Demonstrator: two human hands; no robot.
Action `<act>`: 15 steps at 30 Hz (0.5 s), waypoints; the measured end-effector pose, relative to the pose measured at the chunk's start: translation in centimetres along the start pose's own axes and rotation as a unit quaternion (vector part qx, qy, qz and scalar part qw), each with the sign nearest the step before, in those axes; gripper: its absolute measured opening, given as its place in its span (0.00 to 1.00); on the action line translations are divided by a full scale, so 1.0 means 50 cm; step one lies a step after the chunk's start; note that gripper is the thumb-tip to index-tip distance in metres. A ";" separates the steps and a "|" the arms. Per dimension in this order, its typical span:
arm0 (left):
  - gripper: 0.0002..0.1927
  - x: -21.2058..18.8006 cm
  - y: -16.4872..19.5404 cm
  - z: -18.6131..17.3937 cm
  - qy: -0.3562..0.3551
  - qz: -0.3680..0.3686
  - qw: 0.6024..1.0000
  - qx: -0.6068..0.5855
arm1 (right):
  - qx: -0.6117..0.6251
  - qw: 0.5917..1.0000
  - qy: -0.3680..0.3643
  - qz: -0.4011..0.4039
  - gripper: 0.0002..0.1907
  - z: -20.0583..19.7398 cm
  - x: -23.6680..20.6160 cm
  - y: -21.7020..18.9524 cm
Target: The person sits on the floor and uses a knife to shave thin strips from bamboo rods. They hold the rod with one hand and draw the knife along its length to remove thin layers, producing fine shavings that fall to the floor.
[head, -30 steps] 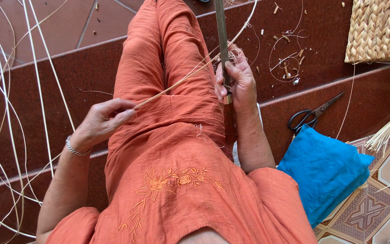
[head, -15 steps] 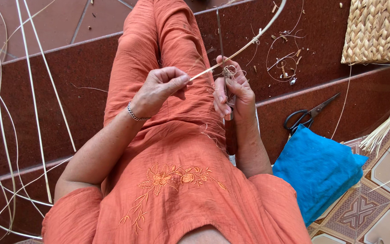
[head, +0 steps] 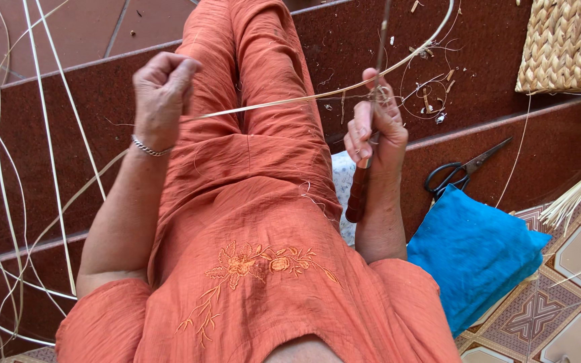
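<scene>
I sit on dark red steps in an orange outfit. My left hand [head: 163,91] is raised in a fist, gripping a thin pale cane strip [head: 284,102] that runs across my thigh toward my right hand [head: 376,131]. The strip then curves up and away to the right. My right hand is shut on a knife with a brown wooden handle [head: 356,191]; the handle points down toward me and the narrow blade [head: 381,40] points up. The strip meets the blade at my right fingers.
Several long pale cane strips [head: 8,168] lie over the steps at left. Black-handled scissors [head: 462,171] rest on the step at right, above a blue cushion [head: 472,252]. A woven basket [head: 566,44] sits top right. Curled shavings [head: 428,91] litter the step.
My left hand has pulled the strip up and leftward, away from my right hand, drawing it through against the blade. The right hand with the knife has stayed near my knee.
</scene>
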State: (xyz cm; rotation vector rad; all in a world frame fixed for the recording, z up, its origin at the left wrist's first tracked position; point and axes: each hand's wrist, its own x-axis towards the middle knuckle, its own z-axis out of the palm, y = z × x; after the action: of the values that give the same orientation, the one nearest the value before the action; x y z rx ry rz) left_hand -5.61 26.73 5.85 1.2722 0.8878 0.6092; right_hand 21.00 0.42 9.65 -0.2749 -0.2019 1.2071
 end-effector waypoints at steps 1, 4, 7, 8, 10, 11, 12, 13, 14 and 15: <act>0.08 0.005 -0.004 -0.022 0.009 0.051 0.994 0.097 | 0.000 1.000 -0.010 -0.008 0.26 -0.008 0.001 -0.009; 0.06 0.011 0.023 -0.109 0.053 0.163 0.909 0.381 | -0.007 0.999 -0.009 -0.030 0.26 -0.023 -0.004 -0.040; 0.04 0.020 0.079 -0.171 0.076 0.090 0.817 0.565 | -0.008 0.999 0.007 -0.036 0.26 -0.029 -0.007 -0.058; 0.13 0.020 0.093 -0.159 0.090 0.182 0.745 0.635 | -0.009 0.999 0.012 -0.036 0.26 -0.030 -0.005 -0.058; 0.34 0.001 0.113 -0.108 0.114 0.350 0.562 0.741 | -0.009 1.000 -0.001 -0.018 0.26 -0.028 -0.001 -0.050; 0.33 -0.003 0.115 -0.060 0.042 0.338 0.654 0.675 | -0.009 1.000 -0.010 -0.009 0.26 -0.026 0.004 -0.043; 0.32 -0.010 0.120 -0.012 -0.029 0.321 0.735 0.597 | -0.004 1.000 -0.013 -0.004 0.26 -0.022 0.006 -0.034; 0.23 -0.020 0.122 0.039 -0.123 0.282 0.832 0.462 | 0.000 1.000 -0.013 0.002 0.27 -0.017 0.007 -0.025; 0.15 -0.038 0.126 0.079 -0.216 0.200 0.902 0.316 | 0.003 1.000 -0.013 0.007 0.27 -0.011 0.007 -0.016; 0.17 -0.034 0.125 0.129 -0.279 0.072 0.921 0.264 | 0.005 1.000 -0.004 0.013 0.27 -0.003 0.004 -0.009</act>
State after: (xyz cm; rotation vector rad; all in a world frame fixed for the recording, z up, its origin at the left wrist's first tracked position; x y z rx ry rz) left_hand -0.61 23.18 12.66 1.8884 0.4870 0.0844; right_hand 21.55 0.45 9.63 -0.2655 -0.1999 1.2350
